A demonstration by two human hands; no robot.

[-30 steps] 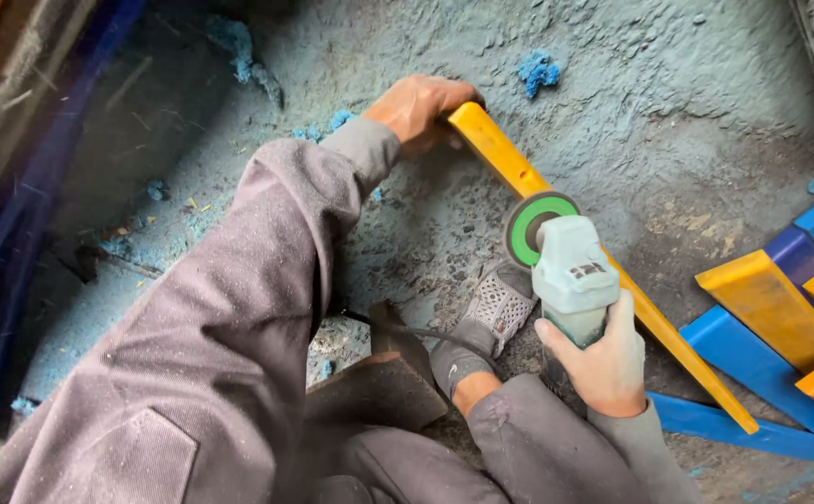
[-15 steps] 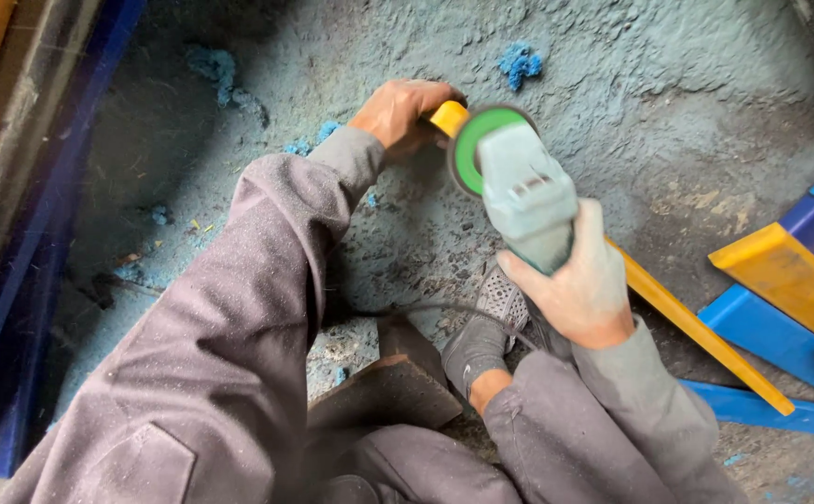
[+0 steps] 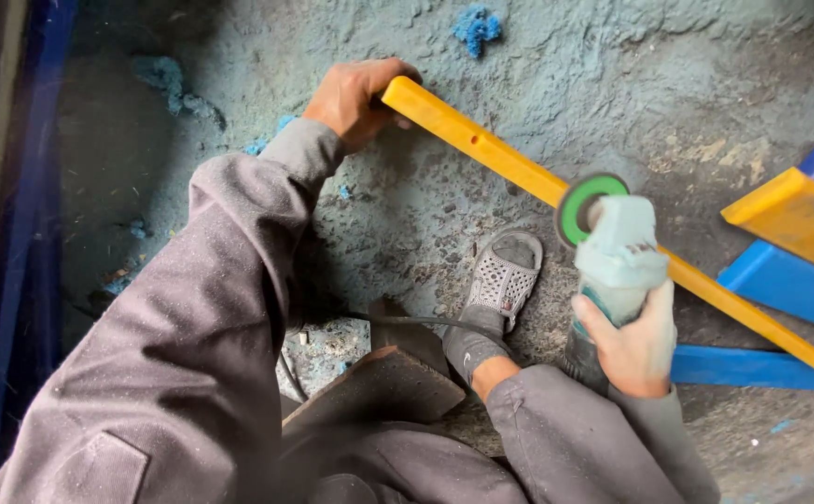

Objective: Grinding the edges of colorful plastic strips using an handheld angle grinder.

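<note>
We see a rough floor (image 3: 705, 84) dusted grey-blue, and it carries everything here. Across it lies the long yellow bar (image 3: 491, 149), its long axis running on a diagonal from the upper middle of the floor down toward the lower right, where its far end rests over a blue beam (image 3: 752, 366) that lies flat near the floor's right edge. Beside that, at the right edge, a yellow panel (image 3: 799, 219) sits on a blue piece (image 3: 780, 285). Our left hand (image 3: 355, 93) is closed around the upper end of the yellow bar, fingers wrapped over it. Our right hand (image 3: 635, 341) is clamped around the pale green body of the angle grinder (image 3: 617, 247), whose head points up and away from us; its green-rimmed disc (image 3: 586, 207) stands on edge against the bar, about midway along it. A grey perforated shoe (image 3: 500, 280) is planted on the floor just on the near side of the bar, left of the grinder. A black cord (image 3: 425, 322) trails leftward behind the shoe. Blue scraps (image 3: 475, 26) lie near the floor's top edge.
</note>
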